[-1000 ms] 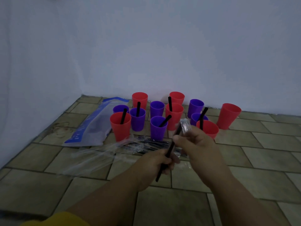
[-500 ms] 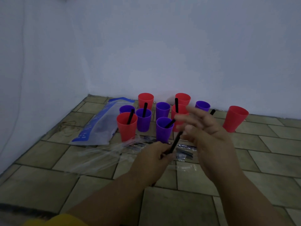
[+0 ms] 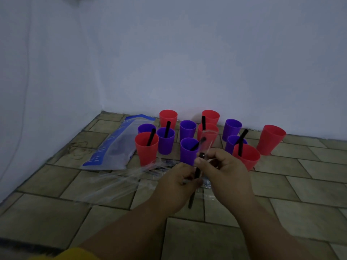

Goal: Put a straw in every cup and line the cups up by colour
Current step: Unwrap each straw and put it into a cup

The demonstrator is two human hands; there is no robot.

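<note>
Several red and purple cups stand mixed on the tiled floor near the wall. Black straws stick out of some, such as the front-left red cup, a purple cup behind it and the front-right red cup. A red cup stands apart at the right with no straw showing. My left hand grips the lower part of a black straw. My right hand pinches the clear wrapper at the straw's upper end.
A blue and clear plastic bag lies flat to the left of the cups. Clear plastic packaging with more straws lies on the floor in front of the cups. Walls close the space behind and to the left.
My right hand was spread with its fingers apart half a second ago; it has come back to the straw and now pinches the wrapper at its top. My left hand keeps holding the straw.
</note>
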